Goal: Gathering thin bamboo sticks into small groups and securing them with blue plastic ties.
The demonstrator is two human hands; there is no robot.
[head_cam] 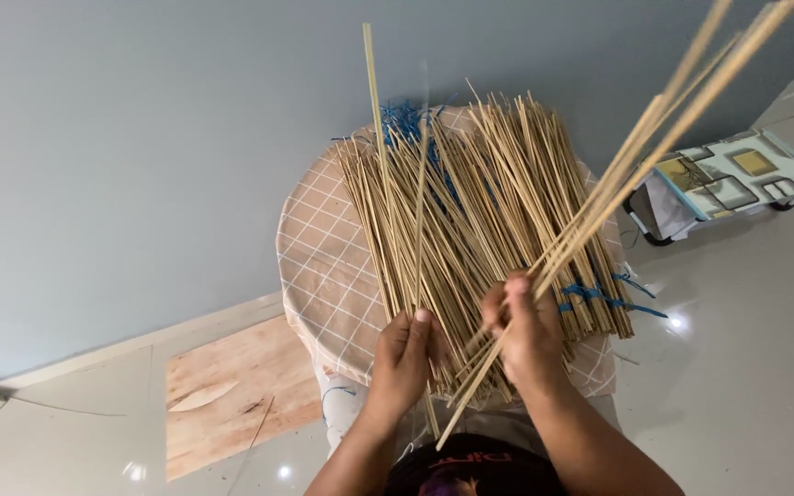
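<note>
Sticks (480, 211): 1 pile; 2 hands (406, 354) gripping some.

Left hand (403, 354) pinches single stick (386, 174); right hand (527, 332) holds stick bunch (654, 129) over pile (480, 211).

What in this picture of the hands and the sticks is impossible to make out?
- Head view: the far ends of the sticks in the right hand run off the top edge.
- How many sticks that hand holds: they overlap and blur.
- The top of the round table: mostly covered by the pile of sticks.
- The left hand pinches a single stick; its lower part is lost among the pile.
</note>
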